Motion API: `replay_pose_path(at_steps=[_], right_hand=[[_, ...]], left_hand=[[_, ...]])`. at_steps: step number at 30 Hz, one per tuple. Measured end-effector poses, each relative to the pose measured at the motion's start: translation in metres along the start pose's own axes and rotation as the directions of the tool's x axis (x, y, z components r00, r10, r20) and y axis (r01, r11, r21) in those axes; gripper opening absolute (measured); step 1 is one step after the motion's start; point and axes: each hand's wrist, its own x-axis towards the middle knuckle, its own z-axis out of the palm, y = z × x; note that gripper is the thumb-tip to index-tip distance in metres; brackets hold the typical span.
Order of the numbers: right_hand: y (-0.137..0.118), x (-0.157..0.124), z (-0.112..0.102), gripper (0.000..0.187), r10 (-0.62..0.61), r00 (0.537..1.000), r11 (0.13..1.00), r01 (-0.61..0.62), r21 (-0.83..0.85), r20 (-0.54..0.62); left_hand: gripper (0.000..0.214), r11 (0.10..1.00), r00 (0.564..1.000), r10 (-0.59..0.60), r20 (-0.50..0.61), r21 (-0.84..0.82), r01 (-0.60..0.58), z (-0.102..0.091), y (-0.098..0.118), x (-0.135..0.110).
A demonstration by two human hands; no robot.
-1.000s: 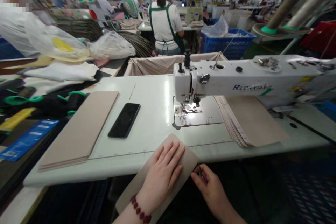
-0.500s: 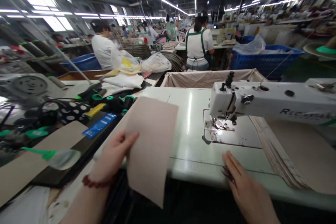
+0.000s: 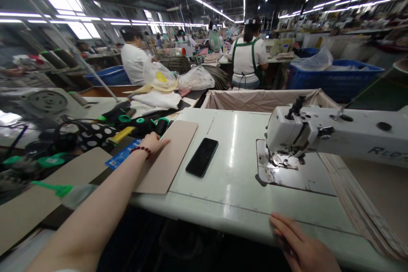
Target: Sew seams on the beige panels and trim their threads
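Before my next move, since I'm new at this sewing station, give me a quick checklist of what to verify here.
1. Beige panel flat on the table under the left hand: ok.
2. Phone lying apart from the panel and off the needle plate: ok.
3. Thread at the presser foot: cannot tell, too small to see.
4. What the right hand holds at the table's front edge: cannot tell, its fingers are curled.
5. Fanned stack of panels squared up: not ok, its edges are fanned out.
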Motion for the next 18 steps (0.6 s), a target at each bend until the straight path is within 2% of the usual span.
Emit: replay_pose_path(at_steps=[3, 5, 7, 10, 13, 16, 18], right_hand=[[0.001, 0.007, 0.005, 0.053, 0.076, 0.996, 0.997, -0.077, 0.019, 0.051], [-0.005, 0.019, 0.010, 0.058, 0.089, 0.992, 0.995, -0.093, 0.038, 0.093], [-0.014, 0.034, 0.014, 0.063, 0.086, 0.987, 0.994, -0.093, 0.051, 0.136], [-0.024, 0.057, 0.018, 0.063, 0.094, 0.981, 0.992, -0.107, 0.068, 0.171], [-0.026, 0.069, 0.018, 0.052, 0.124, 0.981, 0.979, -0.146, 0.140, 0.152], [-0.023, 0.070, 0.017, 0.041, 0.134, 0.986, 0.957, -0.154, 0.246, 0.096], [-0.022, 0.068, 0.017, 0.035, 0.133, 0.989, 0.947, -0.148, 0.285, 0.071]], left_hand=[[0.065, 0.996, 0.998, -0.036, 0.045, 0.078, 0.032, 0.008, -0.008, 0.004], [0.092, 0.994, 0.998, -0.024, 0.057, 0.111, 0.017, 0.014, -0.009, 0.003], [0.108, 0.990, 0.999, -0.002, 0.045, 0.139, -0.005, 0.020, -0.006, -0.001], [0.111, 0.986, 1.000, 0.024, 0.010, 0.165, -0.025, 0.021, 0.002, -0.010], [0.107, 0.984, 0.997, 0.068, -0.043, 0.171, -0.060, 0.017, 0.018, -0.027], [0.095, 0.969, 0.974, 0.206, -0.088, 0.157, -0.191, 0.024, 0.046, -0.057], [0.088, 0.939, 0.943, 0.327, -0.058, 0.132, -0.318, 0.038, 0.069, -0.083]])
